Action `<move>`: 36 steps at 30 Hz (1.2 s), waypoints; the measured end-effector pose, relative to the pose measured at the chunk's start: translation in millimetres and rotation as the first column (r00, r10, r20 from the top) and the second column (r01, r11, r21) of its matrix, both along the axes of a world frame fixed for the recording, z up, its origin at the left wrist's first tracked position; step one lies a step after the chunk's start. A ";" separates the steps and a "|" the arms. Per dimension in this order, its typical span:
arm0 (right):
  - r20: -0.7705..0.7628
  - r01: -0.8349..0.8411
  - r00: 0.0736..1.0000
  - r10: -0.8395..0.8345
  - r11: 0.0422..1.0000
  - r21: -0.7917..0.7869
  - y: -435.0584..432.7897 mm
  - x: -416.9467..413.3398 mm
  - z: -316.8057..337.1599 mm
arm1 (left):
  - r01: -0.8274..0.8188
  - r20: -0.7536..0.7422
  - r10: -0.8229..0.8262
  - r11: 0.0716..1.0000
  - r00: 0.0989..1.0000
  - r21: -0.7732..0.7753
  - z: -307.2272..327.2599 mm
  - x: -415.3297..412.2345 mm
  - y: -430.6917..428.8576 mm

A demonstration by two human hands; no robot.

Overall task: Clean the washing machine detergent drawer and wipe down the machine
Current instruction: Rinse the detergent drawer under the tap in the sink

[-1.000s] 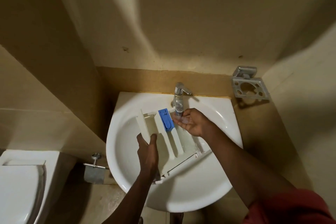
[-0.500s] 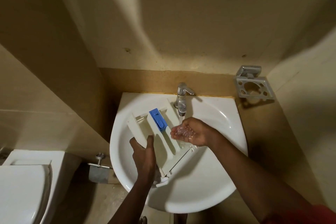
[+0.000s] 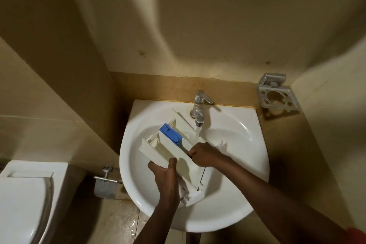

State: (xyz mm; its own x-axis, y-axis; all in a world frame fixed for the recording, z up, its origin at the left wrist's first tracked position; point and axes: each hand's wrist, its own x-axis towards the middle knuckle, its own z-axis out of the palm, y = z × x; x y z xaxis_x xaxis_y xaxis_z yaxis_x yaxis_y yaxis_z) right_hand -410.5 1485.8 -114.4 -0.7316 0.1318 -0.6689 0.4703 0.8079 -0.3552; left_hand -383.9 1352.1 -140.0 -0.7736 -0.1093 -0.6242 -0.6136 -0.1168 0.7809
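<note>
The white sink [image 3: 227, 204] kept open bowl around the tilted detergent drawer [image 3: 158, 153]. The left hand [image 3: 166, 178] clasped its near wall; the right hand [image 3: 204, 154] was clenched on the far edge (fingertips hidden). A blue insert [image 3: 170, 134] lay beyond both grips, under the tap [image 3: 199, 109]; no writing was readable.

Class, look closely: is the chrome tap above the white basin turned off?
No, a stream of water runs from the chrome tap onto the white plastic detergent drawer.
</note>
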 end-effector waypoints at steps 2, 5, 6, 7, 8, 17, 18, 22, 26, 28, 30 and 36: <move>-0.018 -0.034 0.999 0.034 0.999 -0.004 -9.7 -3.3 -0.9 | 0.002 -0.028 -0.002 1.000 1.000 0.011 2.7 2.3 1.9; 0.179 0.419 0.904 -0.389 0.716 -0.558 -12.1 -7.9 -1.9 | -0.050 -0.025 0.051 0.998 0.998 0.034 0.8 0.0 2.0; 0.290 0.540 0.826 -0.484 0.527 -0.657 -10.7 -8.3 -4.0 | -0.055 -0.027 0.056 0.998 0.998 0.035 0.2 -1.8 1.1; 0.347 0.587 0.781 -0.520 0.421 -0.692 -8.0 -8.3 -7.3 | -0.051 -0.047 0.053 0.998 0.998 0.034 -1.6 -3.6 0.2; 0.363 0.587 0.784 -0.504 0.411 -0.697 -6.1 -8.0 -9.0 | -0.047 -0.054 0.048 0.998 0.997 0.031 0.4 -3.6 -0.4; 0.512 0.583 0.253 -0.821 -0.293 -0.758 31.9 -11.5 -9.1 | -0.029 0.000 0.029 0.996 1.000 0.089 -9.1 -6.9 -3.6; 0.534 0.585 0.240 -0.811 -0.318 -0.746 33.1 -15.8 -9.0 | -0.029 0.007 0.029 0.995 1.000 0.099 -11.7 -7.9 -4.1; 0.588 0.543 0.203 -0.783 -0.410 -0.733 31.8 -30.3 -4.9 | -0.012 0.003 0.011 0.993 1.000 0.121 -15.2 -7.4 -2.1; 0.643 0.525 0.177 -0.745 -0.481 -0.702 35.8 -39.3 -6.8 | -0.019 0.004 0.019 0.988 1.000 0.151 -18.2 -8.7 0.4; 0.670 0.541 0.205 -0.714 -0.488 -0.685 34.9 -38.8 -11.1 | -0.023 0.014 0.021 0.986 1.000 0.168 -20.0 -9.2 -0.9; 0.684 0.583 0.235 -0.691 -0.463 -0.668 30.9 -34.3 -13.1 | -0.027 0.030 0.022 0.984 0.999 0.176 -21.6 -10.0 -1.8; 0.200 0.581 0.772 -0.603 0.541 -0.608 15.2 -22.9 -3.9 | -0.026 0.025 0.022 0.985 0.999 0.172 -24.0 -11.4 -0.2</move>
State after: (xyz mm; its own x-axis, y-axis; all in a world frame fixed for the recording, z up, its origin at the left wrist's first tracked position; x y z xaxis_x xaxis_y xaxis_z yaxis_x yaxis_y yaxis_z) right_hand -433.4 1500.9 -118.3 -0.6611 0.1205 -0.7406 0.7405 -0.0542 -0.6699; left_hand -395.3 1351.9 -164.0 -0.7576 -0.0169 -0.6525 -0.6262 -0.2635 0.7338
